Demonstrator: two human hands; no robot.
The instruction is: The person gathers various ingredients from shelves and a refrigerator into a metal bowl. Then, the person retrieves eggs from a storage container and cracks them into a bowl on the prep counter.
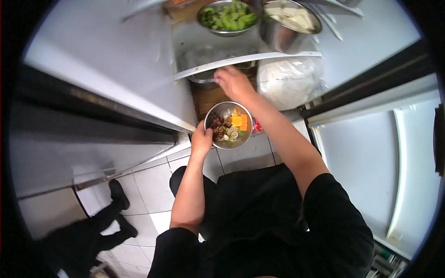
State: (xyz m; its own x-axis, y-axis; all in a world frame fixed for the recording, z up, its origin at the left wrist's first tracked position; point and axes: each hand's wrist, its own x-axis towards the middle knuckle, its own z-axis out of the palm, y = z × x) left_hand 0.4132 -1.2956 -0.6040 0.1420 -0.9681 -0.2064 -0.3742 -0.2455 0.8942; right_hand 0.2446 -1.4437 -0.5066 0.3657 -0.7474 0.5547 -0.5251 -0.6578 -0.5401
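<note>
My left hand [202, 141] grips the left rim of a small metal bowl [247, 137]. In the bowl lie dark brown pieces [219, 121], orange chunks [239, 121] and pale sliced pieces [232, 134] with some green. My right hand [233, 83] reaches beyond the bowl, under the front edge of a fridge shelf [245, 59]. Its fingers are curled together, slightly blurred, and what they may hold cannot be made out. Close to these fingertips is a round metal container [202, 78], partly hidden under the shelf.
On the shelf above stand a metal bowl of cut green vegetables [229, 17] and a deep metal pot with white slices [294, 18]. A filled clear plastic bag [289, 81] sits lower right. The open fridge door [361, 162] is at right. Another person's legs [111, 222] show lower left.
</note>
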